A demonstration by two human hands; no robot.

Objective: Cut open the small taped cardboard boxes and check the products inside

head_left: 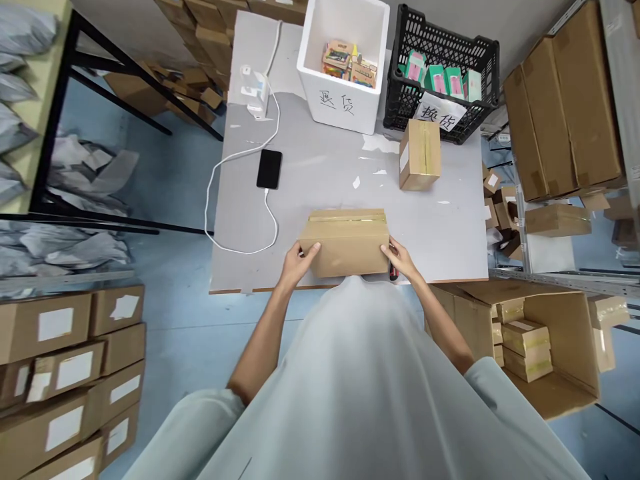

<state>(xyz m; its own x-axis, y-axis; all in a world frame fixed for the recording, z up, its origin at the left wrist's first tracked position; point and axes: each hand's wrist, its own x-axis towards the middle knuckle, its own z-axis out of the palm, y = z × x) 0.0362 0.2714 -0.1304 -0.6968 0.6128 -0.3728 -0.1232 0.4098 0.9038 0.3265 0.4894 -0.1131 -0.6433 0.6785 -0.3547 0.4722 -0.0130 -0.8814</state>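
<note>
A closed cardboard box (345,240) with yellowish tape along its top is at the table's front edge, right before my body. My left hand (299,263) grips its left end, thumb on the near face. On the right end, my right hand (399,257) holds it the same way, with the fingers partly hidden behind the box. Just under my right hand lies a small black and red tool (393,272), mostly covered, so its kind is unclear.
On the grey table (320,173) are a phone (269,169) on a white cable, a power strip (256,93), a taped carton (420,157), a white foam bin (343,103) and a black crate (440,40). A large open carton (570,340) stands right; stacked boxes (65,367) stand left.
</note>
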